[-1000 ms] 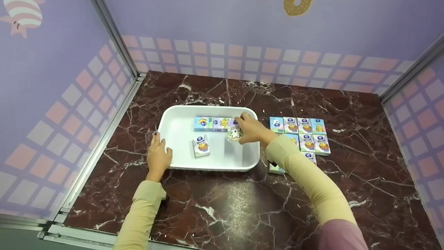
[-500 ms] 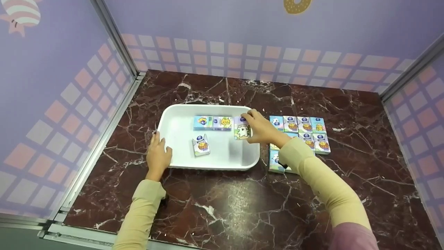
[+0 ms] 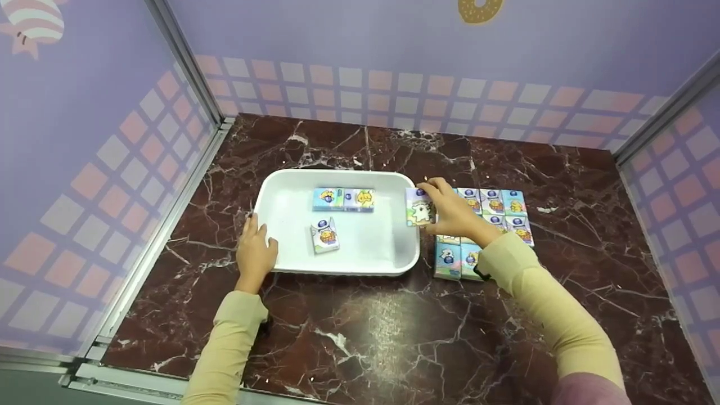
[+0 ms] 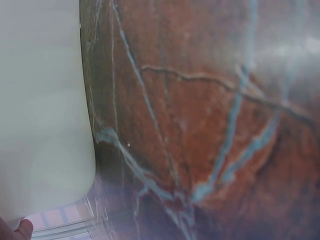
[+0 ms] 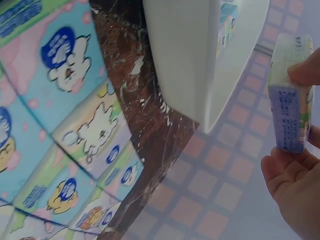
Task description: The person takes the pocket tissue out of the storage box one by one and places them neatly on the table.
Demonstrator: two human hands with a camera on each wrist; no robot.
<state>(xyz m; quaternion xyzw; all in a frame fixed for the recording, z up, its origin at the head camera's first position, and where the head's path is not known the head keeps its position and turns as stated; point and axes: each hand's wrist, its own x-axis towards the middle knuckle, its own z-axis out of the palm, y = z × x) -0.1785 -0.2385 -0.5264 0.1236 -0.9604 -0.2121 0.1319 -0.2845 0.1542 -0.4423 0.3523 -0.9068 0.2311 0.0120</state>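
Observation:
Fingers and thumb of my right hand point(image 3: 455, 211) pinch a small tissue pack point(image 3: 420, 207) with a white cartoon animal, held up over the right rim of the white plastic tray point(image 3: 388, 256). In the right wrist view the raised tissue pack point(image 5: 291, 95) shows its lilac printed side. My left hand point(image 3: 256, 256) rests at the tray's left front corner, its fingers laid along the left rim. Inside the tray lie a blue tissue pack point(image 3: 328, 199) and a lilac tissue pack point(image 3: 359, 199) end to end, with a tilted white tissue pack point(image 3: 325, 235) nearer the front.
Several tissue packs point(image 3: 448, 261) lie side by side in rows right of the tray, partly under my right hand and forearm. The dark red marble tabletop point(image 3: 360, 337) is bounded by lilac panels point(image 3: 360, 45) at the back and sides.
My right hand has moved right with the tissue pack, from above the tray's inside to its right rim. My left hand has stayed at the tray's corner.

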